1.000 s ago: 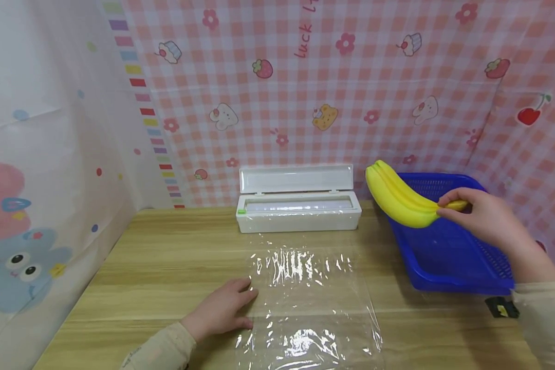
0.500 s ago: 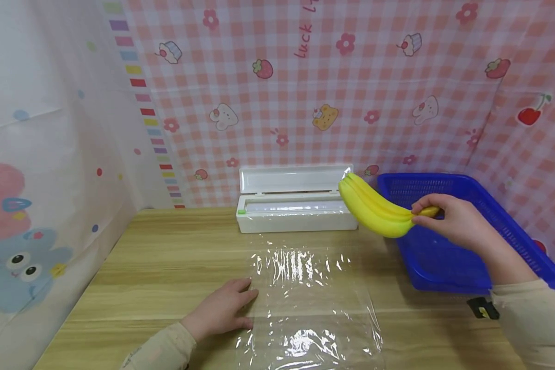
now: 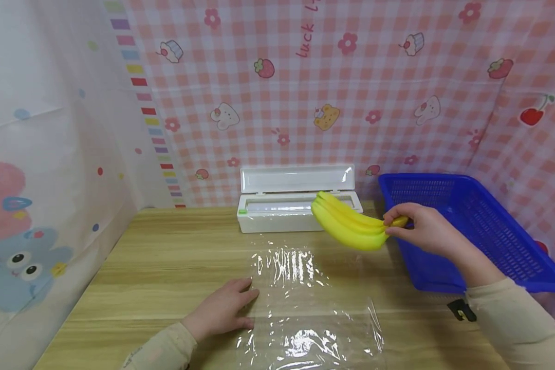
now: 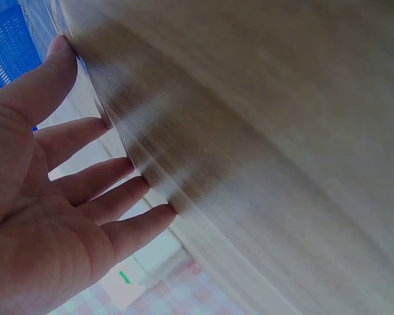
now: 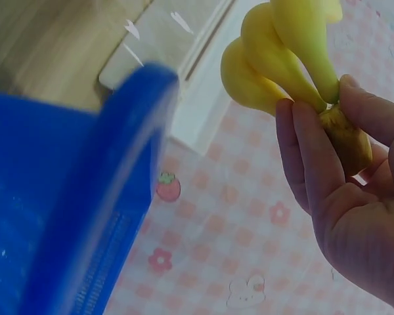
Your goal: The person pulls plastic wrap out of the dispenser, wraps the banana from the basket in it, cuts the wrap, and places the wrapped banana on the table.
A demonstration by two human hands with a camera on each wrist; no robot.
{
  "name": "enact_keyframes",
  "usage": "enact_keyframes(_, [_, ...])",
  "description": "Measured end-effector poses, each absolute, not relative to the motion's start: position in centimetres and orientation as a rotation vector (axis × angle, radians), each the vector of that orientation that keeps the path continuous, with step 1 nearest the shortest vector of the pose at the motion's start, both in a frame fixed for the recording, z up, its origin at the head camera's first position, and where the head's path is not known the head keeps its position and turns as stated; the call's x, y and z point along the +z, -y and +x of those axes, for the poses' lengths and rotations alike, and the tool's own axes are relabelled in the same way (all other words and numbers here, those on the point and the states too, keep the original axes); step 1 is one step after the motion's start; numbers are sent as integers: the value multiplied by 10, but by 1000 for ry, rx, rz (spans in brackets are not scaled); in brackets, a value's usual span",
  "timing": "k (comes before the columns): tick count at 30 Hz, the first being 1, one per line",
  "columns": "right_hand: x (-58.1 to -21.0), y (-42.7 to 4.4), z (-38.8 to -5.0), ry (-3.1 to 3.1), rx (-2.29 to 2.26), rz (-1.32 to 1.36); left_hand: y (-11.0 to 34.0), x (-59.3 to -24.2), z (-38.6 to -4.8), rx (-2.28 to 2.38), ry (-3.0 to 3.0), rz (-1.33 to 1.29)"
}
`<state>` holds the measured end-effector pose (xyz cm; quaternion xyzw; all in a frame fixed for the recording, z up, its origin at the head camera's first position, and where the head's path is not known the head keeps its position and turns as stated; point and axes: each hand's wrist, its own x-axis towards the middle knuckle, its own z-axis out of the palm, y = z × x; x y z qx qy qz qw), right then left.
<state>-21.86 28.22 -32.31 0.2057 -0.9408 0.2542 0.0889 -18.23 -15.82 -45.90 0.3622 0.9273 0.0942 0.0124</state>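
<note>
A yellow bunch of bananas [image 3: 349, 224] hangs in the air in front of the right end of a white cling film box [image 3: 277, 221]. My right hand [image 3: 427, 231] pinches it by the brown stem, which the right wrist view shows between thumb and fingers. From the box, a sheet of clear cling film [image 3: 310, 308] runs over the table towards me. My left hand [image 3: 222, 311] rests at the left edge of the film, fingers spread. In the left wrist view the fingertips of this left hand [image 4: 65, 177] touch the tabletop.
A blue plastic basket [image 3: 504, 246] stands at the right, under and behind my right forearm. A small black item [image 3: 462, 310] lies by the right sleeve. The box lid [image 3: 298, 179] stands up against the checked cloth at the back of the wooden table [image 3: 166, 257].
My right hand has carried the bananas left and slightly down, from over the basket to before the film box. The left hand has stayed in place.
</note>
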Motion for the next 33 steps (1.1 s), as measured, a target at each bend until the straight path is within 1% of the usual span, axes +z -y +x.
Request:
enact_keyframes(14, [-346,-249,-225,2782,856,827,158,-456,-182,310,-2885,1156])
enact_keyframes(25, [-365,-233,-230,2744,971,1077,158,-455,-181,311,-2879,1145])
enact_keyframes(33, [-377,-219,-234,2685,848,1217,158,-455,-181,308,-2880,1164])
